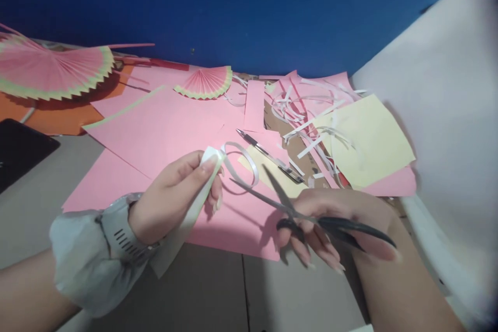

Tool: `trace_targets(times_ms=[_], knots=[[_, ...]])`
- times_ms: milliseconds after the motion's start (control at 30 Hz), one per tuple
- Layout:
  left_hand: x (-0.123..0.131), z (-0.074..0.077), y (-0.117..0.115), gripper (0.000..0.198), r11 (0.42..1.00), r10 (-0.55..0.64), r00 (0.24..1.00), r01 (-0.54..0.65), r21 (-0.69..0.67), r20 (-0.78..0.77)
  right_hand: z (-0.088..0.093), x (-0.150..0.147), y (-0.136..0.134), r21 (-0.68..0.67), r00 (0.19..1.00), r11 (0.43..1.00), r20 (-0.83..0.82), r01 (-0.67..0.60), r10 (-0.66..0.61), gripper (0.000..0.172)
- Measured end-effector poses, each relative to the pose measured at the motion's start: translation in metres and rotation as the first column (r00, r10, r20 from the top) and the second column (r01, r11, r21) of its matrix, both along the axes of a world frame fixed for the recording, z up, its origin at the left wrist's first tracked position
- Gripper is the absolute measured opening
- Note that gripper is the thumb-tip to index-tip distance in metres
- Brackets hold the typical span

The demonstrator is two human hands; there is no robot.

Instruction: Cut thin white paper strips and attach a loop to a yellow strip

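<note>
My left hand (179,187) pinches a folded strip of pale yellow-green paper (194,212) between thumb and fingers. From the strip's top end a thin white curl of paper (254,166) loops out to the right. In my right hand (322,228) is a pair of black-handled scissors (288,205), blades parted and pointing left. The blade tips are close to the curl, but whether they touch it I cannot tell. Beneath both hands lie large pink paper sheets (155,140). A pen (268,155) rests on the paper just beyond the scissors.
Two pleated pink fans with yellow-green edges, a large one (50,67) and a small one (206,83), lie at the back. White paper offcuts (290,109) and a pale yellow sheet (369,140) are at right. A dark flat object (23,150) sits left. A blue wall (233,15) stands behind.
</note>
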State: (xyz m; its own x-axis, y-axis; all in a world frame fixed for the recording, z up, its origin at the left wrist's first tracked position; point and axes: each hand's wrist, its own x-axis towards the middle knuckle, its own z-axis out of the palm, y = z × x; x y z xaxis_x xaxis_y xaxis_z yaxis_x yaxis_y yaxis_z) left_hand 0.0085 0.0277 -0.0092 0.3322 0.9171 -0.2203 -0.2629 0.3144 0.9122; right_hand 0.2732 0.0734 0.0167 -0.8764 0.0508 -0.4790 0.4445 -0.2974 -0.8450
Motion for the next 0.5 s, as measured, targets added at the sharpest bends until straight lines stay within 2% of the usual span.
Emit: trace_targets(times_ms=[67, 167, 300, 400, 500], knots=[[-0.001, 0.000, -0.001, 0.020, 0.999, 0.036, 0.999, -0.036, 0.003, 0.024, 0.000, -0.006, 0.001, -0.041, 1.000, 0.999, 0.012, -0.010, 0.010, 0.089], [-0.001, 0.001, -0.003, 0.018, 0.999, 0.047, 0.999, -0.047, 0.009, 0.015, 0.004, -0.013, 0.001, -0.006, 0.994, 1.000, 0.110, 0.023, -0.022, 0.074], [0.000, 0.001, -0.004, 0.013, 0.998, 0.039, 0.999, -0.039, 0.039, -0.007, 0.008, -0.019, -0.002, 0.038, 0.997, 0.998, 0.046, 0.053, -0.055, 0.081], [0.000, 0.002, -0.004, 0.017, 0.998, -0.014, 0.998, 0.017, 0.065, -0.057, 0.006, -0.021, -0.003, 0.003, 0.999, 0.999, 0.022, 0.040, -0.040, 0.089], [0.001, 0.004, -0.006, 0.019, 0.994, -0.076, 0.992, 0.084, 0.068, -0.105, 0.003, -0.022, -0.004, -0.023, 0.998, 0.998, -0.020, 0.065, -0.065, 0.085]])
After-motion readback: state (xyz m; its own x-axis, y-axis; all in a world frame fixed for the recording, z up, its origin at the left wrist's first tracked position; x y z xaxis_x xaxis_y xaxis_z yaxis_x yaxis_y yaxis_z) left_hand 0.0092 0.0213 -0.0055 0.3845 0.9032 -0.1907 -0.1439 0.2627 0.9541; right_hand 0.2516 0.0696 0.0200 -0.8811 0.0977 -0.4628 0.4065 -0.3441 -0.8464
